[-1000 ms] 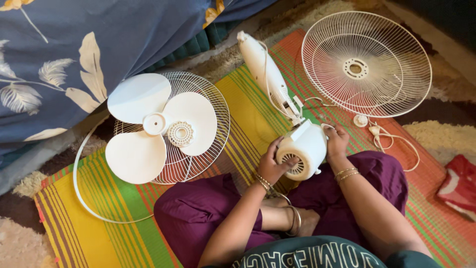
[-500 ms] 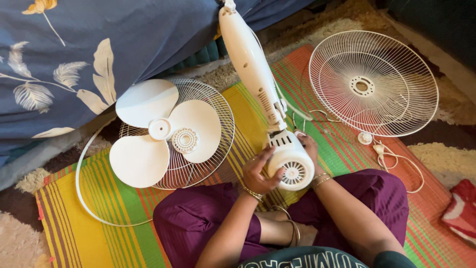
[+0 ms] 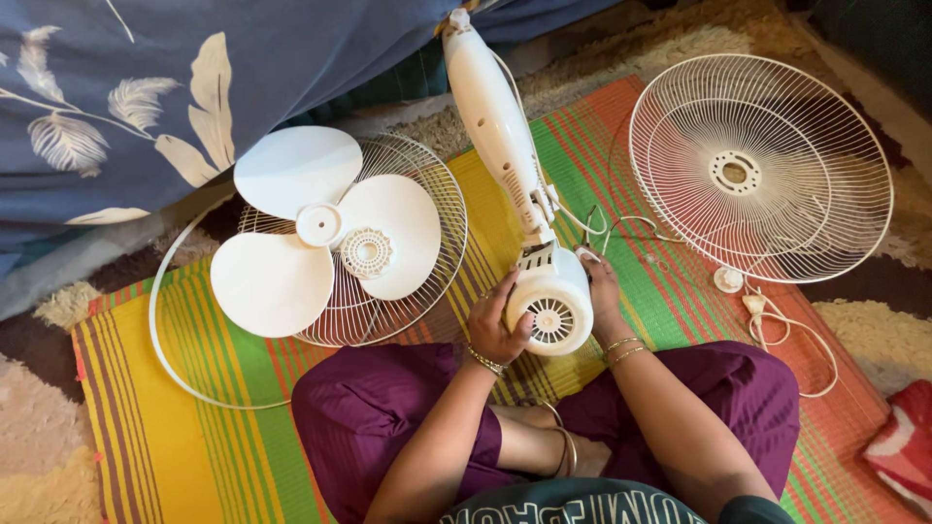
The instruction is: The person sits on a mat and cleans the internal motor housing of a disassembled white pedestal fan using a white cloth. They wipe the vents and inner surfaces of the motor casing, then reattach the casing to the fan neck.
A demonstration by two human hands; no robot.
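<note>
A striped mat [image 3: 194,427] in yellow, green and orange covered the floor, with a blue leaf-patterned bedcover [image 3: 146,87] along the top edge. From the head camera I saw the person sitting cross-legged in purple trousers, a white fan motor housing [image 3: 550,309] held over the mat just in front of the knees. My view showed the left hand [image 3: 493,325] curled around the housing's left side, fingers wrapped and gripping. The right hand [image 3: 604,291] pressed against its right side, mostly hidden behind it, so I could not tell how far it had closed. The white fan stem [image 3: 493,121] ran up from the housing. A three-bladed white fan blade [image 3: 311,228] lay on a wire grille [image 3: 427,281] to the left; a second wire grille [image 3: 762,165] lay to the right, a white cord [image 3: 796,335] beside it.
</note>
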